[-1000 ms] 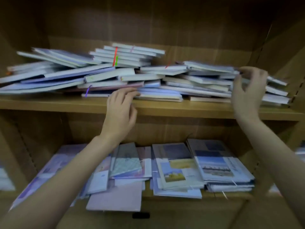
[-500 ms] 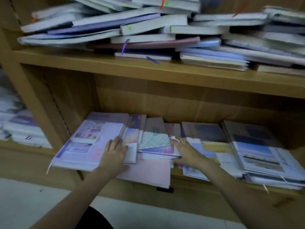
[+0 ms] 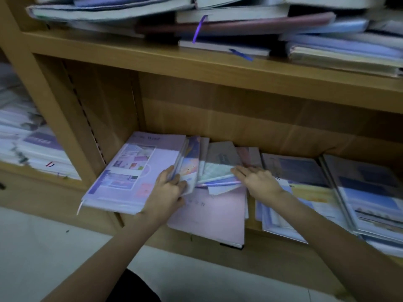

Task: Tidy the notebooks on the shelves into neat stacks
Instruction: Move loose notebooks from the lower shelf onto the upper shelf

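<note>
Head view, left hand: your left hand rests on the lower shelf, fingers curled over the edge of the small notebooks beside the big purple notebook; it looks like a light pinch.
Head view, right hand: your right hand lies flat, fingers straight, pressing the fanned middle pile; it grasps nothing.
Overhang: the pink notebook juts past the shelf lip, so if you drag the pile forward, it likely tips to the floor.
Slippage: the loose covers may slide apart if you squeeze unevenly.
Above: the upper shelf heap leans untidily, so a knock to that board could shake books down.
</note>
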Demonstrator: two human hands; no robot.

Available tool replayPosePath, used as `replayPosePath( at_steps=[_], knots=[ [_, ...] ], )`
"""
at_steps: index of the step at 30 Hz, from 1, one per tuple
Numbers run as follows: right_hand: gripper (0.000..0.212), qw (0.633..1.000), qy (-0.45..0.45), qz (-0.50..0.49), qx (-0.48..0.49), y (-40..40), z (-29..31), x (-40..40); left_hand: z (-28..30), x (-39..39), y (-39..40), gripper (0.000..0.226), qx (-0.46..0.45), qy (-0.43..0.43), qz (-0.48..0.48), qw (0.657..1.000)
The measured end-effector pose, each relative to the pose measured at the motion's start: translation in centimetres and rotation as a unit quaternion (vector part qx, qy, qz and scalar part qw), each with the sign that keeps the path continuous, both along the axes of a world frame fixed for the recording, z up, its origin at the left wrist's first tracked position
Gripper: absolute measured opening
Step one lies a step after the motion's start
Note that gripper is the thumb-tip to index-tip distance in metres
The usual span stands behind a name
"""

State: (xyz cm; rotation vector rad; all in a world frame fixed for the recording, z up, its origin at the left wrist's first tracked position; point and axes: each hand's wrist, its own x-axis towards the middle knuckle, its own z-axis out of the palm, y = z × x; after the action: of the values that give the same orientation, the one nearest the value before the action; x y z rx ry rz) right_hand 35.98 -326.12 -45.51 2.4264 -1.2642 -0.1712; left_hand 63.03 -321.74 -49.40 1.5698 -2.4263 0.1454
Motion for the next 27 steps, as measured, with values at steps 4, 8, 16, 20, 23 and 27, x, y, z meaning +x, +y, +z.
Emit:
replayPosePath(
  at_steps=[4,8,16,20,23,27],
  knots=[
    [0.052,0.995,0.055,0.072,-0.033,0.2,4.9,0.0,0.4,-0.4,-1.0,0.032,0.037,0.031,0.044,0.998],
    [0.062,0.999,0.0,0.038,-0.011,4.8,7.0,-2.5,0.5,-0.8,-0.9,0.027,0.067,0.015,0.059,0.996],
    [0.092,0.995,-0.002,-0.054,0.081,9.7,1.5,-9.9,1.7,-3.5,1.7,0.036,0.049,-0.002,0.015,0.999],
    [0.092,0.988,-0.068,-0.076,0.117,10.0,-0.8,-11.3,1.1,-7.4,2.4,0.062,0.186,-0.042,-0.065,0.979],
    [0.096,0.983,-0.129,-0.098,0.087,9.9,-1.9,-12.3,1.3,-10.0,1.9,0.072,0.197,-0.076,-0.046,0.976],
    [0.092,0.979,-0.159,-0.118,0.043,10.0,-2.7,-12.8,1.5,-12.4,2.1,0.087,0.198,-0.124,-0.018,0.972]
  ],
)
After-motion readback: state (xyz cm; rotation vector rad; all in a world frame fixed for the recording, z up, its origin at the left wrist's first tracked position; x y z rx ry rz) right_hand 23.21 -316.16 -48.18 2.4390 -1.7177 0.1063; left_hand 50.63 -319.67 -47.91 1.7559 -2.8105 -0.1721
